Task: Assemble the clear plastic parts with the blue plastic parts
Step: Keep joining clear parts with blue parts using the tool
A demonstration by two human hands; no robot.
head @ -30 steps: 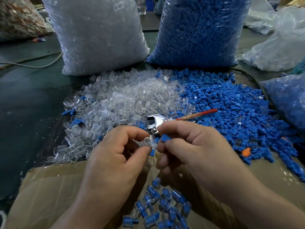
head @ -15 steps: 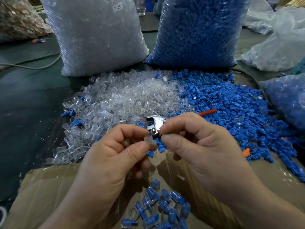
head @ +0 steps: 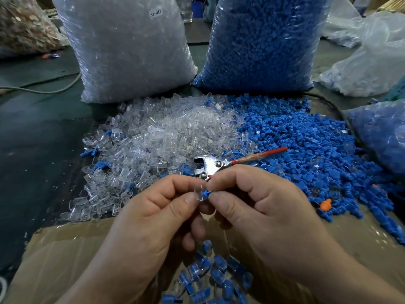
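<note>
Above the box (head: 65, 249), left fingers (head: 188, 200) pinch clear part (head: 198, 192) — right fingers (head: 221, 198) pinch blue part (head: 206, 193), touching

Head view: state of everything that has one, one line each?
left hand, pinches clear part
right hand, pinches blue part
clear part, held, touching blue part
blue part, against clear part; insertion depth unclear
pliers, lying on loose-parts pile, not held
clear-parts bag, upright, full
blue-parts bag, upright, full
cardboard box, open, assembled pieces inside
</note>
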